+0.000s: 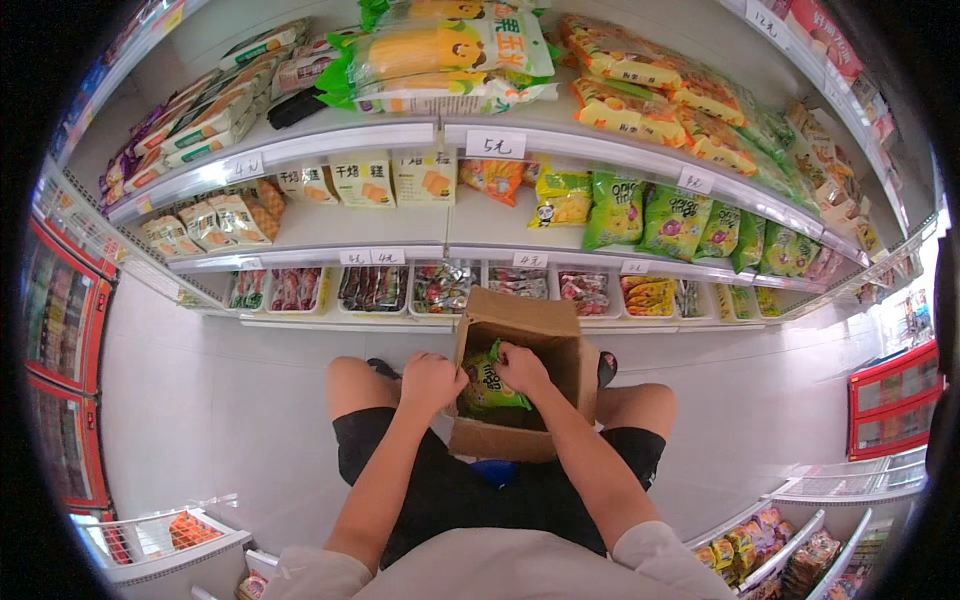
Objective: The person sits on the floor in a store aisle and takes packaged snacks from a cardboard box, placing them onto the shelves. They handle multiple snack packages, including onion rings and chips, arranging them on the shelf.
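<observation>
An opened cardboard box [517, 308] stands between my knees, its flaps folded outward. My left hand [433, 384] grips the box's left edge, with its fingertips partly hidden behind the rim. Inside the box, my right hand [523, 369] pinches a green onion ring snack bag [489, 384] near its top corner. The bag lies tilted against the box's left side. Shadow hides part of the box's floor. On the shelf ahead, similar green snack bags [676, 219] stand in a row, right of a yellow snack bag [560, 196].
The shelf's lowest level [375, 321] borders the box's far side, with trays of small packets [447, 289]. Overhead, a shelf edge [360, 140] juts out above boxed cakes [363, 180]. Red-framed cabinets [94, 315] stand far left. Another display rack [780, 559] is behind me at right.
</observation>
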A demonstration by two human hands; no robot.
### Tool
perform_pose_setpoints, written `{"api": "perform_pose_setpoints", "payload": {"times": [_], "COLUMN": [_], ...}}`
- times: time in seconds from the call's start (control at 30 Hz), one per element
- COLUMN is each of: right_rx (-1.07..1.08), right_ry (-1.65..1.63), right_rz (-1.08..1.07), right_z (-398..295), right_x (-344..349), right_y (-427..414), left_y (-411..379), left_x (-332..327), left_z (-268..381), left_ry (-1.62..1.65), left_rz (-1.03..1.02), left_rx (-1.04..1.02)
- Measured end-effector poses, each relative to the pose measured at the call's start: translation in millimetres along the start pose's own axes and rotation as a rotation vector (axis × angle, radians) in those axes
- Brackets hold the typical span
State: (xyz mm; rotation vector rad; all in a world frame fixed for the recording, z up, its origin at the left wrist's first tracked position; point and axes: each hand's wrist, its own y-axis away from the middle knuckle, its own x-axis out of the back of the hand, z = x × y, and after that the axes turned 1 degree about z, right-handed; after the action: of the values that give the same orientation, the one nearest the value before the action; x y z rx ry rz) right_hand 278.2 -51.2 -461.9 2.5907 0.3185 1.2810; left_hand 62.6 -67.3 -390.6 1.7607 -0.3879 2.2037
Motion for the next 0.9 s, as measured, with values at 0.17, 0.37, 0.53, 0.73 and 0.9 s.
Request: {"api": "perform_pose_setpoints", "payload": {"times": [0.17,0.37,0.53,0.73,0.9], "right_rx": [0.018,-0.169,-0.197,0.034,0.077], "right_ry": [-0.117,-0.885,-1.225,-0.997,-0.868], "right_rz": [0.248,0.624,0.628,0.609,0.459], "right_z": [-19,29,15,16,-12], "right_x": [69,57,76,86,109], "right_y": [96,176,179,138,124], "left_y": [3,-12,-37,-7,24], "left_x": [-133,-117,-90,-18,14], "left_z": [-31,-16,10,51,51], "left_ry": [0.113,0.303,0.910,1.788,2.064], "left_rz": [-0.346,-0.431,-0.073,-0.660,-0.591], "left_rx": [0.339,0.463,0.367,-0.069,0.182]}}
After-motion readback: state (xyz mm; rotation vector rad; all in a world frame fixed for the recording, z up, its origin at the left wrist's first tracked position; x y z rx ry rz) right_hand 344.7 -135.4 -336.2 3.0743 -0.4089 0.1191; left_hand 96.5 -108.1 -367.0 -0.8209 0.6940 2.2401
